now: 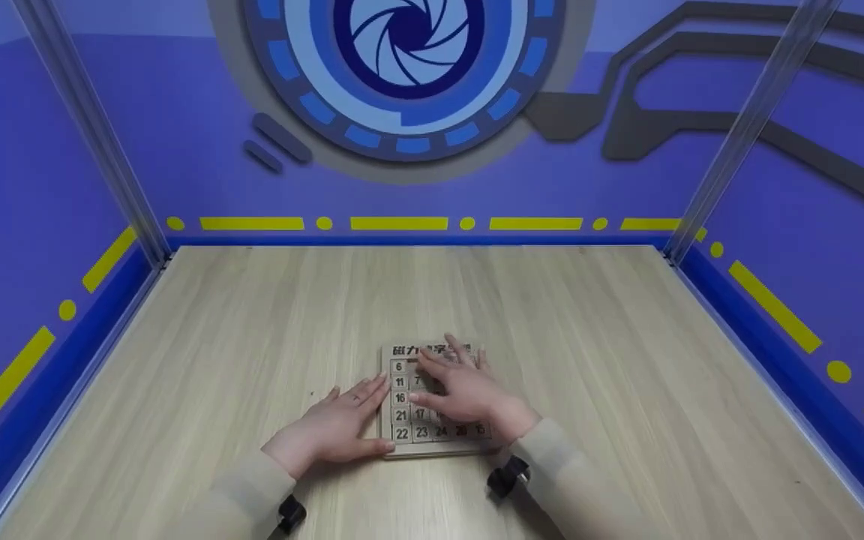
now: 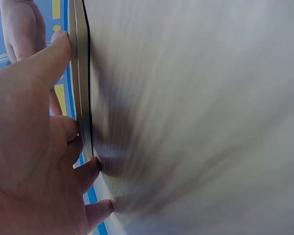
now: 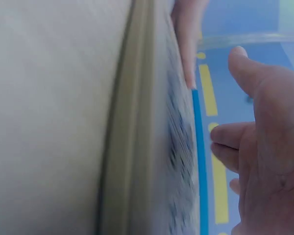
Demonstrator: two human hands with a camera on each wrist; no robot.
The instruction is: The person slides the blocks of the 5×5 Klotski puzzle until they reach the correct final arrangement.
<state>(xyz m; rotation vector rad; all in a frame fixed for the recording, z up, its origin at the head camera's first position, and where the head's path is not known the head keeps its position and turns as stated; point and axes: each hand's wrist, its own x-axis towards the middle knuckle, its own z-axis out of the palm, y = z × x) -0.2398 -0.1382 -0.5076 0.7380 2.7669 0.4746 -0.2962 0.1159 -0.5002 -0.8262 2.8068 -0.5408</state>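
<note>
In the head view, a flat rectangular board of pale wood (image 1: 439, 451) with square, black-numbered tiles (image 1: 421, 433) lies on the light wood-grain table (image 1: 252, 315). The left hand (image 1: 333, 427) touches its left edge with extended fingers; the right hand (image 1: 469, 394), fingers spread apart, is over the tiles. In the left wrist view, the thumb rests against the board's side. In the right wrist view, the board is blurred, and the right fingers appear apart from its face.
</note>
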